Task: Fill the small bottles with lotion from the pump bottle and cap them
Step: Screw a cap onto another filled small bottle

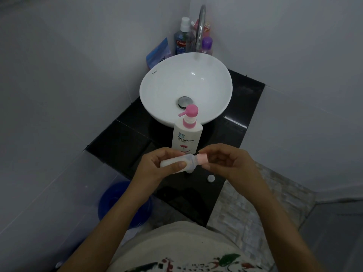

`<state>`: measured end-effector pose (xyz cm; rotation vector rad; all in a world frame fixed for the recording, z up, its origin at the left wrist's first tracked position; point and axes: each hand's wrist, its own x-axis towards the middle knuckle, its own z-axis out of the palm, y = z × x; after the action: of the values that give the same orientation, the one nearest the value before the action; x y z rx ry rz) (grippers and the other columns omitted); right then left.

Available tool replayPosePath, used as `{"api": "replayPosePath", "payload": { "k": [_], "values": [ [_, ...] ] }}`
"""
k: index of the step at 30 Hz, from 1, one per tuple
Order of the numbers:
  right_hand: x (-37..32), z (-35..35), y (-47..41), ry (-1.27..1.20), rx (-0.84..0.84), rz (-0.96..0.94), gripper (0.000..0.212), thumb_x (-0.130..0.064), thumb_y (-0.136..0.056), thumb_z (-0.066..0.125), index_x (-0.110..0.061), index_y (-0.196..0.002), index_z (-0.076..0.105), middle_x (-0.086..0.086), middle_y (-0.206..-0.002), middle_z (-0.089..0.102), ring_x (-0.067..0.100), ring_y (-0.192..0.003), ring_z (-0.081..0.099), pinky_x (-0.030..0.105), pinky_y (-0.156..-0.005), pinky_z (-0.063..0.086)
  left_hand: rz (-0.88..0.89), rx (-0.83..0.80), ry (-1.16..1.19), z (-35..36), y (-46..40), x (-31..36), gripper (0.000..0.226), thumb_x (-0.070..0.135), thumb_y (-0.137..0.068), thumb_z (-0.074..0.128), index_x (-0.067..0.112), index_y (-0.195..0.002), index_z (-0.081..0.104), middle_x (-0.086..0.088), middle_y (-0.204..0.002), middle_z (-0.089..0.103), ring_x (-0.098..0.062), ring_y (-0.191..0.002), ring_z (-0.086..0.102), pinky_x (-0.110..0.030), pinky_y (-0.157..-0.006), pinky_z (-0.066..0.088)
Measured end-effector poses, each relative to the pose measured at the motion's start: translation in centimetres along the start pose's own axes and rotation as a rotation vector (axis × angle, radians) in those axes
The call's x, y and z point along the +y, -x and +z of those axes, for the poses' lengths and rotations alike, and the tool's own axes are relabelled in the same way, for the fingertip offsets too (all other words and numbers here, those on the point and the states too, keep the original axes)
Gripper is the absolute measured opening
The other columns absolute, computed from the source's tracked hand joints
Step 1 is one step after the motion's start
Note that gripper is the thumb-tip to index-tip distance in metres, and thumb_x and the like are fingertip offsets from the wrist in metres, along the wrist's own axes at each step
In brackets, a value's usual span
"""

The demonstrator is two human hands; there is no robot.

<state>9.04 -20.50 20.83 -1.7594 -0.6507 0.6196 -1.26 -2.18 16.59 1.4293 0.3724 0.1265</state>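
A white pump bottle (186, 137) with a pink pump head stands on the black counter (125, 142) in front of the sink. Just below it, my left hand (157, 165) grips a small white bottle (172, 162) held sideways, its neck pointing right. My right hand (225, 161) pinches the pink cap (203, 159) at that neck. Another small bottle's top (190, 171) shows partly under the held one. A small white cap (211, 178) lies loose on the counter to the right.
A white basin (157, 91) with a chrome tap (201, 26) fills the counter's back. Mouthwash (181, 39), a purple-capped bottle (206, 46) and a blue packet (158, 54) stand behind it. A blue bucket (114, 201) sits on the floor at the left.
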Motion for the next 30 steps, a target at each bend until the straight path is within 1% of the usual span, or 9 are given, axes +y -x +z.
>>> {"api": "replayPosePath", "payload": {
  "k": [4,9,13,15,18,22,26,28,30],
  "values": [
    [0.0,-0.6,0.0,0.063,-0.045,-0.075,0.03,0.005,-0.078,0.069,-0.016,-0.1,0.069,0.002,-0.102,0.071,0.013,-0.096,0.068,0.019,-0.085,0.053,-0.014,-0.049,0.026,0.1,0.0,0.1,0.026,0.03,-0.065,0.073,0.023,-0.09,0.072,0.012,-0.091,0.074,0.0,-0.087,0.067,-0.011,-0.069,0.051],
    [0.0,-1.5,-0.1,0.187,-0.085,-0.081,0.032,-0.003,-0.077,0.072,-0.022,-0.103,0.07,-0.009,-0.101,0.072,0.003,-0.094,0.067,0.012,-0.08,0.051,-0.026,-0.067,0.022,0.2,0.0,0.3,0.026,0.027,-0.066,0.073,0.02,-0.091,0.072,0.01,-0.091,0.074,-0.002,-0.086,0.068,-0.012,-0.069,0.052],
    [-0.2,-1.3,-0.2,0.179,-0.078,0.006,0.021,-0.036,-0.075,0.069,-0.034,-0.096,0.069,-0.01,-0.084,0.074,0.004,-0.074,0.069,0.015,-0.068,0.054,0.004,-0.065,0.019,0.3,0.0,0.4,0.025,0.027,-0.066,0.073,0.02,-0.09,0.072,0.012,-0.091,0.074,-0.001,-0.089,0.067,-0.011,-0.069,0.051],
    [-0.3,-0.9,-0.3,0.198,-0.042,0.042,0.028,-0.054,-0.071,0.059,-0.034,-0.087,0.07,-0.008,-0.075,0.072,0.008,-0.061,0.067,0.017,-0.06,0.055,0.014,-0.057,0.02,0.4,0.0,0.4,0.024,0.026,-0.066,0.073,0.021,-0.089,0.071,0.014,-0.09,0.074,0.0,-0.089,0.067,-0.011,-0.069,0.052],
    [-0.1,-0.3,-0.6,0.26,-0.002,0.048,0.047,-0.066,-0.073,0.048,-0.024,-0.077,0.07,-0.005,-0.067,0.069,0.007,-0.052,0.061,0.015,-0.053,0.049,0.017,-0.036,0.008,0.3,0.0,0.4,0.023,0.028,-0.065,0.073,0.024,-0.088,0.072,0.013,-0.09,0.073,-0.001,-0.09,0.067,-0.012,-0.07,0.052],
    [0.0,-0.2,-0.5,0.252,-0.002,0.038,0.038,-0.062,-0.077,0.05,-0.032,-0.094,0.065,-0.008,-0.075,0.069,0.007,-0.063,0.064,0.022,-0.06,0.055,0.009,-0.006,0.023,0.1,-0.1,0.5,0.026,0.03,-0.065,0.073,0.022,-0.09,0.072,0.011,-0.091,0.074,-0.001,-0.087,0.067,-0.012,-0.069,0.052],
    [0.1,-0.7,-0.4,0.235,-0.063,-0.06,0.025,-0.024,-0.082,0.069,-0.032,-0.105,0.06,-0.009,-0.089,0.068,0.012,-0.076,0.067,0.023,-0.069,0.057,0.012,-0.008,0.037,0.1,-0.3,0.6,0.027,0.026,-0.065,0.073,0.017,-0.091,0.071,0.012,-0.088,0.074,0.0,-0.085,0.067,-0.012,-0.068,0.052],
    [0.1,-0.5,-0.4,0.206,-0.03,-0.017,0.015,-0.033,-0.082,0.066,-0.033,-0.096,0.064,-0.006,-0.083,0.071,0.012,-0.068,0.068,0.031,-0.066,0.06,0.014,-0.016,0.034,0.2,-0.2,0.6,0.027,0.028,-0.065,0.074,0.019,-0.09,0.072,0.011,-0.089,0.074,-0.001,-0.087,0.067,-0.013,-0.069,0.052],
    [-0.1,-0.2,-0.5,0.228,0.022,0.024,0.029,-0.058,-0.077,0.057,-0.032,-0.085,0.066,-0.006,-0.072,0.07,0.011,-0.057,0.066,0.032,-0.058,0.058,0.011,-0.022,0.027,0.2,-0.2,0.6,0.027,0.03,-0.064,0.074,0.021,-0.089,0.072,0.01,-0.091,0.074,-0.003,-0.089,0.067,-0.015,-0.07,0.053]
  ]
}}
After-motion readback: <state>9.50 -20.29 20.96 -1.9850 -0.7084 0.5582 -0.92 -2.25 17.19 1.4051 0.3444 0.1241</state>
